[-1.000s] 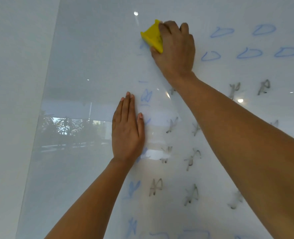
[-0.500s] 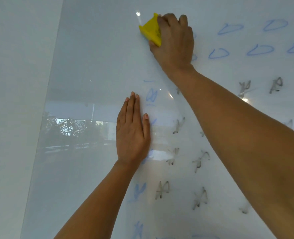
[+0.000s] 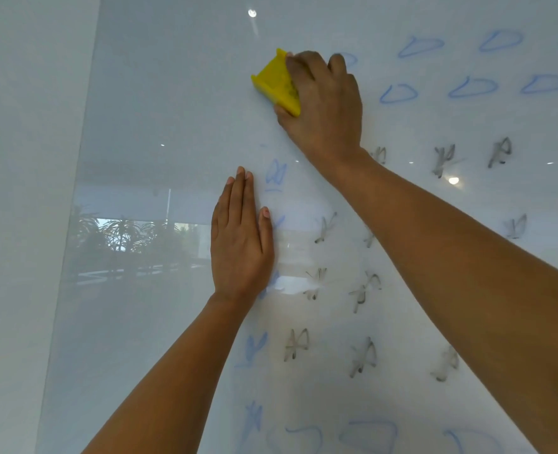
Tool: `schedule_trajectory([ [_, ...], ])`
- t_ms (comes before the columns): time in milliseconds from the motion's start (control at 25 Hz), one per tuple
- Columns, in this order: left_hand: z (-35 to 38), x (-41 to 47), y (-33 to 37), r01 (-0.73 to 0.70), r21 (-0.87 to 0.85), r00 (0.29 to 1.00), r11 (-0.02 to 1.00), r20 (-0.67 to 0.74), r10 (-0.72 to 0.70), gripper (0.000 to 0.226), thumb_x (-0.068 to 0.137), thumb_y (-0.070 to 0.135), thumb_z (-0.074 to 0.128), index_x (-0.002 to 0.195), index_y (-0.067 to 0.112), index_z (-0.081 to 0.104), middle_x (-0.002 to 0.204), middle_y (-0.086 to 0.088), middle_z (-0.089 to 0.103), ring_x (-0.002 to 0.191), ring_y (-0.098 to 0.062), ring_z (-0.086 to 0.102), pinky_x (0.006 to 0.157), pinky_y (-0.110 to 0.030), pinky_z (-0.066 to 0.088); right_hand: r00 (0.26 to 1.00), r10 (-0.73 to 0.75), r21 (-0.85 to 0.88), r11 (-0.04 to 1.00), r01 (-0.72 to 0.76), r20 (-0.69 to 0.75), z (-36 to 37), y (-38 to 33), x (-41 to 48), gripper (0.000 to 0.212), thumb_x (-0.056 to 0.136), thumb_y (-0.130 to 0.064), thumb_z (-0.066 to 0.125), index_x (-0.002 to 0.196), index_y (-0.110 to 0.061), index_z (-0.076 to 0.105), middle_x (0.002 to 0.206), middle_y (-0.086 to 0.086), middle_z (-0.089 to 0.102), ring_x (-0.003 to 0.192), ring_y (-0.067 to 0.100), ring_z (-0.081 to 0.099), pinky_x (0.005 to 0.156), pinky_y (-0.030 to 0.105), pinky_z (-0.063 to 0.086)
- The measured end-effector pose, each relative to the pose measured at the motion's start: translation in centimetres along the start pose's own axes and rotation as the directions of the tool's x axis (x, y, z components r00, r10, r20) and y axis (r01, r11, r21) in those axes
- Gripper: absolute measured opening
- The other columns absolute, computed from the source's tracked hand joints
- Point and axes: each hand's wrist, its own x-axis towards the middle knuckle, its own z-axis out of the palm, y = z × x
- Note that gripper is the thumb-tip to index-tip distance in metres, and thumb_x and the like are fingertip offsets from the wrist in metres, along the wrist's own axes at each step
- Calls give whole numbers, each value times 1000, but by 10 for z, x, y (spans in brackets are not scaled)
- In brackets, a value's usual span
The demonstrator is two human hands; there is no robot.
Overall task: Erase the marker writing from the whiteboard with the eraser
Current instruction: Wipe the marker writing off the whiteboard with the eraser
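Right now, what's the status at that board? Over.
Right hand gripping yellow eraser, pressed on whiteboard. Left hand flat on board, empty. Blue loops and dark marks remain. Nothing in the way.

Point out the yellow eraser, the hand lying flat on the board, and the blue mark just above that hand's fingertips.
Yellow block eraser (image 3: 276, 81): head view, its yellow back face.
Left hand (image 3: 240, 247): head view, back of the hand.
Blue marker scribble (image 3: 276, 174): head view, middle of its strokes.
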Motion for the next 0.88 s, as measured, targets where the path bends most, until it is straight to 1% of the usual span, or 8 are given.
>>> schedule_trajectory([
  [80,0,0,0,10,-36,1000,999,-16,-11,52,99,26,29,148,10,23,157,-3,23,144,-13,19,119,-25,13,998,-55,61,997,54,26,-1,-11,-16,57,87,-35,53,139,-15,40,138,2,46,116,28,44,85,38,42],
  [240,-2,-1,-3,50,-206,996,977,-58,-64,53,99,26,29,148,7,21,156,-6,24,142,-8,19,116,-16,12,932,-361,129,926,355,26,-10,2,-80,55,84,-36,60,133,-13,49,134,4,54,100,31,52,75,39,43],
  [320,-2,-2,-5,52,-234,996,971,-55,-67,51,100,25,27,147,7,23,155,-4,24,140,-2,17,114,-10,9,941,-338,92,938,334,21,-12,17,-69,55,83,-36,58,133,-13,49,134,4,54,103,32,51,77,39,42],
  [440,-3,-3,-9,83,-277,994,957,-51,-101,50,100,26,24,147,9,26,155,-2,26,138,0,18,111,-6,9,996,-82,24,996,81,32,-7,14,-26,58,85,-38,53,137,-16,42,138,1,48,114,30,45,84,39,40],
  [520,-4,-2,-11,109,-343,987,933,-71,-141,49,100,24,24,147,9,27,153,1,28,139,-1,21,113,-9,12,999,-24,9,1000,24,28,-5,-2,-20,59,86,-37,52,140,-16,38,139,1,46,116,29,44,85,38,40],
  [640,-7,1,-11,154,-509,969,847,-90,-230,47,100,24,24,145,10,28,148,8,29,140,-5,24,116,-19,19,968,-239,88,969,232,83,-7,-21,-67,58,87,-36,55,139,-14,40,140,4,47,110,32,47,81,38,40],
  [760,-10,0,-12,182,-539,968,822,-49,-246,47,100,27,24,145,12,31,146,11,30,138,-1,26,113,-11,18,901,-432,125,896,427,20,-14,-11,-119,54,84,-35,63,131,-10,52,130,6,58,90,32,56,71,38,46],
  [880,-12,-2,-17,165,-438,984,884,13,-177,48,100,28,22,145,14,31,147,12,29,136,4,23,111,-6,14,928,-372,73,926,370,14,-17,16,-96,55,81,-32,65,129,-9,53,129,7,59,91,34,56,69,38,46],
])
